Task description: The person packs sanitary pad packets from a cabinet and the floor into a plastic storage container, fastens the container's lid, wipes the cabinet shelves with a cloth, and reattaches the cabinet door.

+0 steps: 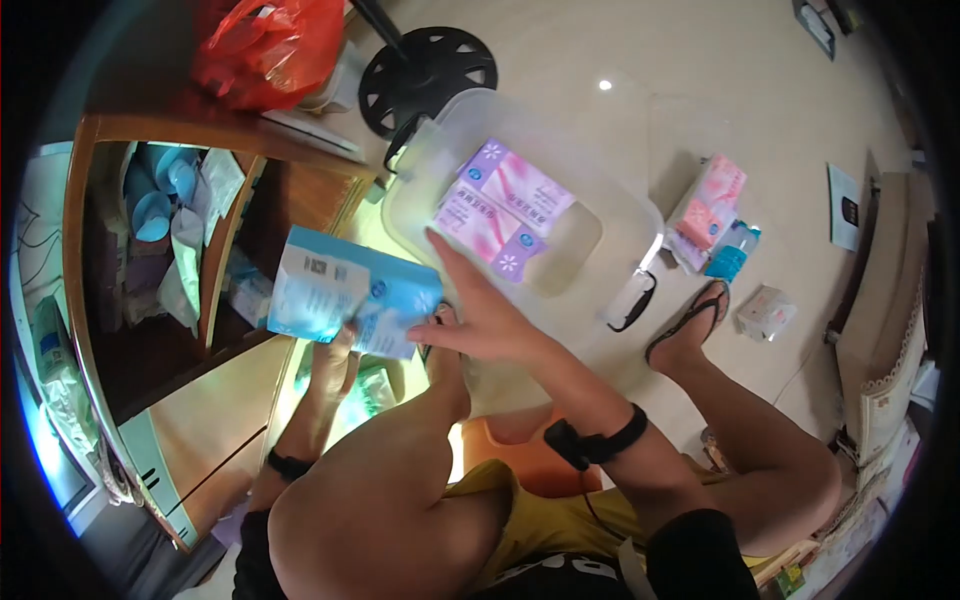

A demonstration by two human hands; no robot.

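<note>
Blue pack (pixel 355 285), held: appears as one block; cannot tell whether two are pressed together. It is between cabinet (pixel 215 425) and bin (pixel 575 250), tilted, printed side toward the camera.

Left hand (pixel 333 368): under the pack's lower edge, thumb up on the printed side, pinching that edge; the other fingers hidden behind. Right hand (pixel 485 315): spread at the pack's right end, thumb at the lower right corner, forefinger pointing up past the upper corner. One black band (pixel 290 464) on the left wrist; one black strap (pixel 595 443) with a small device on the right forearm.

Bin: one, clear, with two black handles (pixel 636 304), one at each end. Inside, two purple-and-pink packs (pixel 518 188) lie flat, side by side, toward the end nearer the cabinet.

Floor right of bin: four packs in all. One pink pack (pixel 712 205), one lilac pack (pixel 685 250) partly under it, one teal pack (pixel 735 252) just beside, one white pack (pixel 767 313) a little apart, near the sandalled right foot (pixel 690 325).

Cabinet's open compartment: at least two blue rounded items (pixel 150 217); the rest too jumbled to count. Beyond: one red bag (pixel 270 55), one black round base (pixel 428 80). One orange stool (pixel 520 460) between the legs.
</note>
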